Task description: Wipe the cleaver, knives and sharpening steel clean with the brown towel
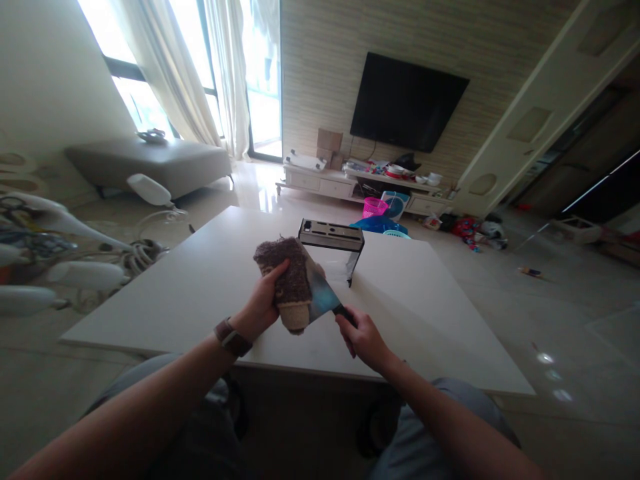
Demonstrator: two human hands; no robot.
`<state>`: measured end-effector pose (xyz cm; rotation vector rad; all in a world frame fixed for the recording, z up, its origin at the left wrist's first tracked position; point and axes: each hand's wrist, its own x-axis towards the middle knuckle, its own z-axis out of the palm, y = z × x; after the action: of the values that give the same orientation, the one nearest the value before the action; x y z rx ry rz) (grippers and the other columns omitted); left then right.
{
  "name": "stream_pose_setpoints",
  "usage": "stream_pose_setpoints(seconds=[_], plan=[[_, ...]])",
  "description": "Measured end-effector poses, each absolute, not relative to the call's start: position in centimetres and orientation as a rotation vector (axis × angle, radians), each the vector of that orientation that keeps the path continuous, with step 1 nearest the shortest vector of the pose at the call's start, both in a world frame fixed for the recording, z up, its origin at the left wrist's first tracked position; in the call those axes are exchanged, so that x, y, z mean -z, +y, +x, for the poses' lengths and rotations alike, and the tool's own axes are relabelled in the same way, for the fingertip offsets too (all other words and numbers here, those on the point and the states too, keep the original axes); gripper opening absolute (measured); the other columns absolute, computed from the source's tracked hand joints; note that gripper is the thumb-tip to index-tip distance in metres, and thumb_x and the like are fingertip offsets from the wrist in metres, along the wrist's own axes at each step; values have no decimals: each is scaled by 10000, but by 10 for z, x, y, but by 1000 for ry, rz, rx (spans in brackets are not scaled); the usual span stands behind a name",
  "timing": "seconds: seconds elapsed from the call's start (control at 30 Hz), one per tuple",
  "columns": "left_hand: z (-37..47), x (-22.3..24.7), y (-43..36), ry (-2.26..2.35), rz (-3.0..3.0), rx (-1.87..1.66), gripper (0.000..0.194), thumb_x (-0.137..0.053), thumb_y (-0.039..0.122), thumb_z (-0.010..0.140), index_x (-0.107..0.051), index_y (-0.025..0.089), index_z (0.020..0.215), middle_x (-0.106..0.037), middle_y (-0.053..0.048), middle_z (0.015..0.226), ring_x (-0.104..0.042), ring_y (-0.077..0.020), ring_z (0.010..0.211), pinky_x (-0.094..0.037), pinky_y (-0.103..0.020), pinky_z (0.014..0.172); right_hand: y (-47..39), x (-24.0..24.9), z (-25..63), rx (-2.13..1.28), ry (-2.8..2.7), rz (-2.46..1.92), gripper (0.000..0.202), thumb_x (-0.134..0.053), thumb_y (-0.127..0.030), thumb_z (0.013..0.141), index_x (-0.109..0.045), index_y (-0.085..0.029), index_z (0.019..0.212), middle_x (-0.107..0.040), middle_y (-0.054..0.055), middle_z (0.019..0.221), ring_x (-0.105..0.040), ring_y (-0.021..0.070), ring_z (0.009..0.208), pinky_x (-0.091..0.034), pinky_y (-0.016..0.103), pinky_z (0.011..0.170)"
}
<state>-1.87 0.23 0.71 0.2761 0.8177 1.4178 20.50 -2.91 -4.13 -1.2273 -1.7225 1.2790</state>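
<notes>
My left hand [264, 299] is closed on a fuzzy brown cloth [290, 270] with a beige end; whether it is a sock or a rag I cannot tell. Wrapped round the black handle of a cleaver [324, 299], my right hand [364, 339] keeps it above the white table. The broad metal blade is tilted, and its left side lies against the cloth, which hides part of it. Just behind the blade stands a knife block [332, 235] with a slotted top and clear sides.
The white table [415, 320] spans the space before my knees. Beyond its far edge are a pink basket [375, 207] and a blue plastic bag [379, 225]. White lamp parts [87, 273] lie at left. A low cabinet [320, 185] stands under the television [409, 100].
</notes>
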Motion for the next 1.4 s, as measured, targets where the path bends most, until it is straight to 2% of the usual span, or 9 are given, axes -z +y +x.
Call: stream_pose_setpoints(seconds=[0.3, 0.53, 0.8, 1.07, 1.4], plan=[[-20, -5, 3, 810, 263, -1430, 288, -707, 193, 899, -707, 129, 1180, -801, -121, 1015, -785, -225, 792, -674, -352, 776, -29, 40, 205, -1283, -1722, -1235, 297, -547, -467, 973, -499, -225, 806, -456, -104, 491, -398, 78, 336, -294, 200, 339], [-19, -5, 3, 816, 285, -1427, 236, -677, 192, 918, -719, 127, 1140, -803, -116, 980, -785, -227, 785, -677, -352, 768, -29, 41, 205, -1269, -1729, -1237, 285, -541, -456, 976, -518, -221, 816, -460, -101, 500, -402, 78, 340, -310, 200, 338], [-20, -3, 4, 815, 274, -1423, 283, -699, 203, 902, -711, 128, 1174, -802, -130, 1017, -791, -246, 816, -679, -377, 781, -28, 42, 205, -1264, -1736, -1237, 302, -541, -468, 977, -507, -225, 799, -461, -99, 498, -412, 80, 341, -315, 203, 344], [-19, -5, 3, 832, 275, -1418, 216, -672, 205, 924, -727, 115, 1113, -805, -131, 985, -790, -244, 816, -678, -374, 792, -28, 42, 205, -1265, -1728, -1234, 291, -547, -448, 980, -508, -223, 800, -465, -100, 511, -411, 74, 346, -314, 195, 342], [-19, -3, 4, 826, 286, -1424, 251, -699, 206, 903, -721, 125, 1139, -804, -128, 1002, -789, -254, 833, -678, -380, 789, -28, 41, 205, -1265, -1734, -1228, 286, -542, -448, 982, -513, -220, 812, -455, -102, 483, -398, 76, 336, -297, 198, 341]])
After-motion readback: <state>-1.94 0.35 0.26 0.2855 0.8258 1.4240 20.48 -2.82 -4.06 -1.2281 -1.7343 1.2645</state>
